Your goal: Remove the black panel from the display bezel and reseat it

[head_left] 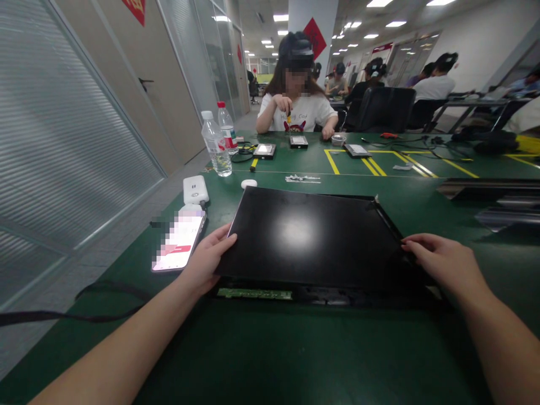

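Head view: my left hand [211, 254] pinched the black panel [304, 236]'s left edge; my right hand [442, 261] pinched the frame [358, 296]'s right side.

Left forearm [122, 337] and right forearm [504, 340] bare as far as visible, tapering to slim bare wrists [188, 284]; left hand [211, 253] and right hand [449, 264] bare, fingers [424, 240] slender; nail detail too small to tell.
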### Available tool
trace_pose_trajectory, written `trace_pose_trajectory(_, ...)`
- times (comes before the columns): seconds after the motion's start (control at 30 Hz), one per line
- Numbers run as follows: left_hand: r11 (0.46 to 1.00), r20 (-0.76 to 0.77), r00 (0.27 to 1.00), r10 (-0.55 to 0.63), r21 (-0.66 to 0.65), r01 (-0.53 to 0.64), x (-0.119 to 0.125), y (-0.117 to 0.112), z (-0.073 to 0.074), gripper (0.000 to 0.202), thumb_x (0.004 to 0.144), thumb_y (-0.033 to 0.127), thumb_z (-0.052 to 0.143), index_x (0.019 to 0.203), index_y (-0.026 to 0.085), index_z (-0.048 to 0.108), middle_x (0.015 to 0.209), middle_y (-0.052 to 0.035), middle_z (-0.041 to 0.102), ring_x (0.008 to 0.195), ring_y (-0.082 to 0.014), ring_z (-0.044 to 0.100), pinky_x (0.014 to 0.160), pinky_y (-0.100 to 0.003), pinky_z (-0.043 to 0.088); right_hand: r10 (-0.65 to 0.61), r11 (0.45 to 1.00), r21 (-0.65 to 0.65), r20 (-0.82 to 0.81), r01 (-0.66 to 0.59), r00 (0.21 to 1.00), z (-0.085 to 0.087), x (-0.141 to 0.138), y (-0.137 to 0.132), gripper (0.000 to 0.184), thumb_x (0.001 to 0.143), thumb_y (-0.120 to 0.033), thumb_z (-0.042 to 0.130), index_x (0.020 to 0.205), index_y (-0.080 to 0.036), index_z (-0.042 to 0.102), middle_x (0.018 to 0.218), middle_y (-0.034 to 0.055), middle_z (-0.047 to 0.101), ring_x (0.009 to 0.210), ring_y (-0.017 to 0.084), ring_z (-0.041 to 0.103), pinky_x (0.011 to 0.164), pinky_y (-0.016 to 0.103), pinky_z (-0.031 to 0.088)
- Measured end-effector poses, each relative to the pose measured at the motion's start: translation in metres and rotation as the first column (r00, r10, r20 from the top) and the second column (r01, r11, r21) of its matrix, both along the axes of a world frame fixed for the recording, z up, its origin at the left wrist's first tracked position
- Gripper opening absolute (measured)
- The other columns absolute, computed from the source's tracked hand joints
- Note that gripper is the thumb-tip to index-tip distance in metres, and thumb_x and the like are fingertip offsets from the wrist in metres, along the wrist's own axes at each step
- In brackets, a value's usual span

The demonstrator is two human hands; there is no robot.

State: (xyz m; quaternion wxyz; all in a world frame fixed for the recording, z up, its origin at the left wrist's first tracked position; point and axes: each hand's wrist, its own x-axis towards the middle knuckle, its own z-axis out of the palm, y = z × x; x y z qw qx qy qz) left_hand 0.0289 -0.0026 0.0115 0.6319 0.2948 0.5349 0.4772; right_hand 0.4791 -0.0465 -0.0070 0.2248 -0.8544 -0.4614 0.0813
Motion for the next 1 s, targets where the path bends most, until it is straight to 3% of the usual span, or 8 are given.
trace_pose_trajectory(0.27, 0.988, -0.104, 0.990, -0.098, 0.111, 0.109, -0.017, 0.003, -0.009, 0.054, 0.090, 0.015, 0.078, 0.144, 0.019, 0.075, 0.118, -0.0111, 0.087, 0.083, -0.0232, 0.084, 0.062, -0.026, 0.065, 0.007, 1.000, -0.028, -0.010, -0.007, 1.000, -0.001, 0.003, 0.001, 0.045, 0.066, -0.059, 0.053, 0.084, -0.029, 0.081, 0.081, 0.0078, 0.079, 0.083, 0.034, 0.071, 0.078, 0.044, 0.049)
trace_pose_trajectory(0.4, 0.966, -0.278, 0.951, -0.138, 0.176, 0.191, -0.027, 0.007, -0.016, 0.062, 0.087, 0.034, 0.085, 0.147, 0.023, 0.074, 0.134, -0.0111, 0.083, 0.112, -0.0322, 0.082, 0.089, -0.040, 0.070, 0.017, 1.000, -0.012, 0.019, -0.017, 1.000, -0.003, 0.005, 0.001, 0.043, 0.068, -0.058, 0.054, 0.084, -0.029, 0.081, 0.082, 0.0083, 0.079, 0.084, 0.033, 0.071, 0.077, 0.043, 0.049)
trace_pose_trajectory(0.5, 0.927, -0.504, 0.860, -0.076, 0.283, 0.247, -0.035, 0.014, -0.025, 0.064, 0.081, 0.051, 0.088, 0.138, 0.023, 0.080, 0.154, -0.0127, 0.071, 0.141, -0.0406, 0.067, 0.115, -0.053, 0.059, 0.027, 1.000, -0.006, 0.036, -0.027, 0.999, -0.005, 0.007, 0.001, 0.041, 0.069, -0.058, 0.054, 0.083, -0.029, 0.081, 0.081, 0.0080, 0.079, 0.082, 0.033, 0.071, 0.077, 0.043, 0.050)
trace_pose_trajectory(0.6, 0.892, -0.670, 0.743, -0.007, 0.331, 0.307, -0.043, 0.021, -0.036, 0.066, 0.079, 0.060, 0.085, 0.134, 0.024, 0.082, 0.166, -0.0136, 0.059, 0.155, -0.0418, 0.053, 0.128, -0.056, 0.046, 0.036, 0.999, 0.018, 0.030, -0.037, 0.999, -0.007, 0.008, 0.001, 0.040, 0.070, -0.058, 0.056, 0.082, -0.030, 0.081, 0.078, 0.0072, 0.079, 0.080, 0.032, 0.072, 0.077, 0.043, 0.051)
trace_pose_trajectory(0.8, 0.871, -0.797, 0.603, -0.031, 0.275, 0.408, -0.051, 0.030, -0.053, 0.074, 0.084, 0.066, 0.072, 0.142, 0.019, 0.077, 0.167, -0.0181, 0.055, 0.156, -0.0399, 0.052, 0.130, -0.057, 0.042, 0.007, 1.000, 0.026, -0.017, -0.007, 1.000, -0.005, 0.006, 0.001, 0.037, 0.068, -0.056, 0.058, 0.080, -0.030, 0.080, 0.077, 0.0065, 0.079, 0.075, 0.031, 0.072, 0.072, 0.042, 0.050)
trace_pose_trajectory(1.0, 0.851, -0.870, 0.491, -0.054, 0.217, 0.478, -0.047, 0.028, -0.049, 0.071, 0.087, 0.060, 0.065, 0.142, 0.017, 0.076, 0.165, -0.0190, 0.057, 0.154, -0.0414, 0.053, 0.130, -0.059, 0.040, -0.052, 0.998, -0.026, -0.058, 0.051, 0.997, 0.000, 0.002, 0.002, 0.039, 0.065, -0.057, 0.057, 0.080, -0.030, 0.080, 0.075, 0.0067, 0.078, 0.079, 0.033, 0.072, 0.077, 0.045, 0.051)
